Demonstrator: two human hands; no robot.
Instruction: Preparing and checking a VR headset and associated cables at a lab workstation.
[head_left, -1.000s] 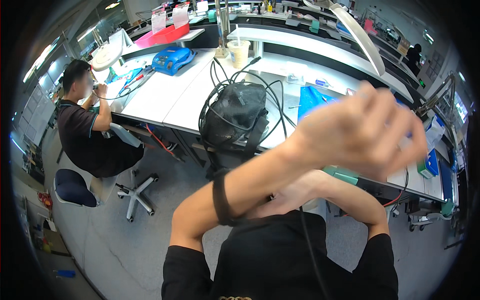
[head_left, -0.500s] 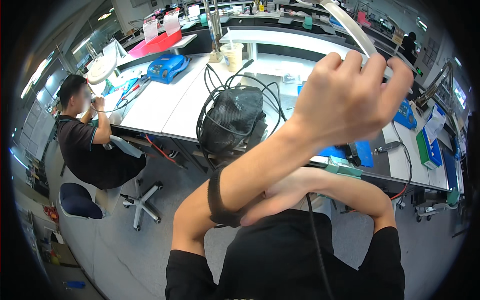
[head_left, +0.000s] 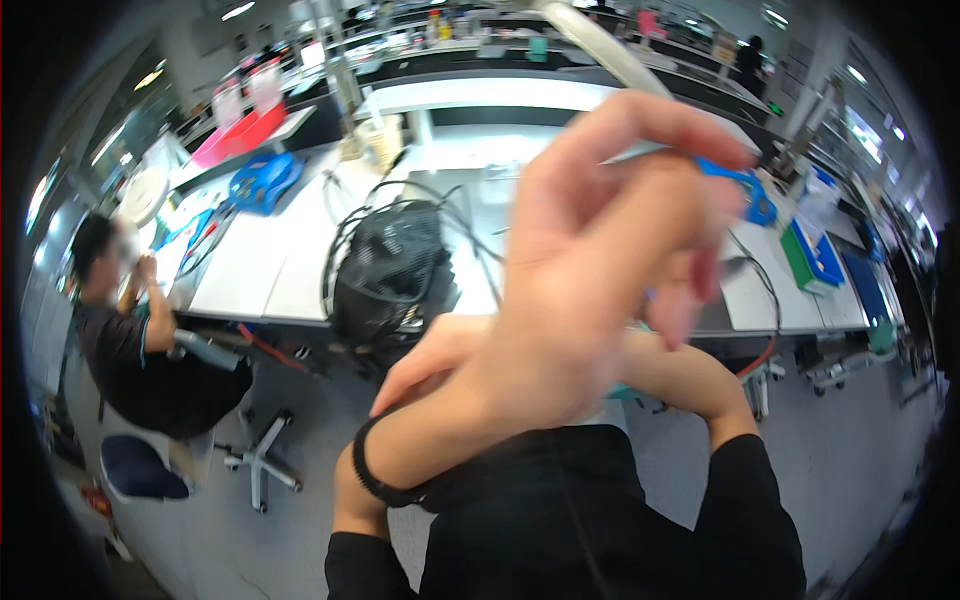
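Observation:
My left forearm (head_left: 440, 410) crosses in front of my chest, and a black band (head_left: 366, 468) circles it near the elbow. Raised high over the bench, my left hand (head_left: 610, 240) is smeared by motion. Its fingers are loosely bent and apart, with nothing seen in them. Behind that forearm, my right hand (head_left: 440, 350) shows on the far side. Its fingers stretch toward the band, with their tips close to its upper end. The left forearm hides the rest of that hand, and a grip on the band cannot be made out.
A black mesh bag (head_left: 390, 265) with coiled cables sits at the edge of the white bench (head_left: 240, 280). Blue devices, a cup (head_left: 380, 145) and a green-and-blue bin (head_left: 812, 258) stand around it. A seated co-worker (head_left: 125, 320) works at left, beside a chair (head_left: 140, 468).
My left hand has turned and loosened from a fist. My right hand has shifted from the near side of the forearm to its far side. The whole view has swung right.

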